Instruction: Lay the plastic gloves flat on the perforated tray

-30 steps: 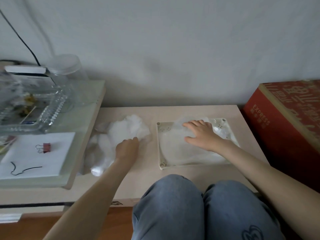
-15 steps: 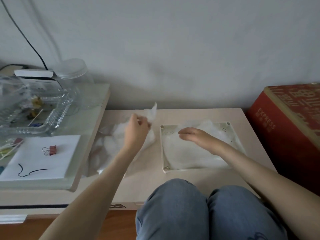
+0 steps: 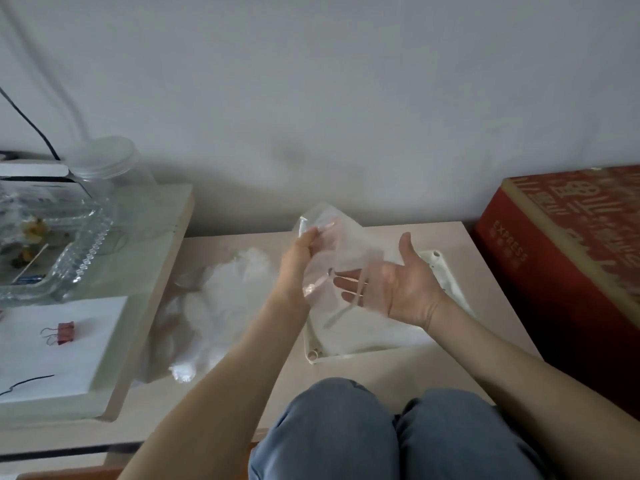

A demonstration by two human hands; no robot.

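My left hand (image 3: pixel 298 258) pinches the top edge of a clear plastic glove (image 3: pixel 341 247) and holds it up in the air above the table. The glove hangs down across my right hand (image 3: pixel 398 285), which is palm up with straight fingers under the film. Below both hands lies the cream perforated tray (image 3: pixel 446 275), with flattened clear gloves on it and small holes at its far right corner. A crumpled heap of white plastic gloves (image 3: pixel 221 299) sits on the table to the left of the tray.
A red cardboard box (image 3: pixel 568 258) stands at the right of the low table. On the left a raised shelf holds a glass dish (image 3: pixel 65 258), a clear jar (image 3: pixel 104 168), white paper and a red binder clip (image 3: pixel 64 332). My knees are at the table's front edge.
My left hand lifted one glove out of the heap and carried it right, above the tray. My right hand rose off the tray and turned palm up beneath the glove.
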